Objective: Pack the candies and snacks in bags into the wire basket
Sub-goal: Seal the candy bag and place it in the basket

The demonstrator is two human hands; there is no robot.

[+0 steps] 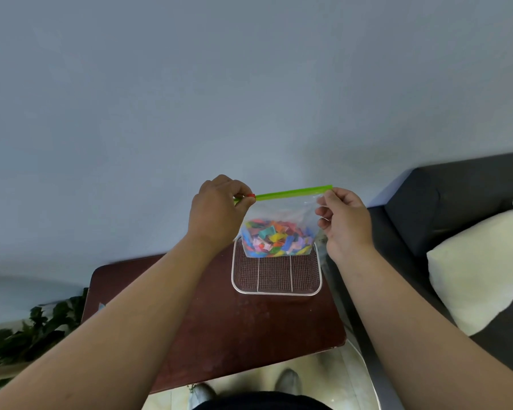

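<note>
A clear zip bag [279, 220] with a green zipper strip hangs in the air, its lower half filled with colourful wrapped candies. My left hand [216, 211] pinches the red slider at the strip's left end. My right hand [342, 220] pinches the bag's top right corner. The bag hangs over the far part of a wire basket [276, 288], which stands on a dark red table [234, 335]. The basket's visible near part holds nothing.
A dark sofa [456, 202] with a cream pillow [480, 270] and a purple item stands right of the table. Green leaves [36, 329] lie at the lower left. A grey wall is behind. My shoes show below the table's near edge.
</note>
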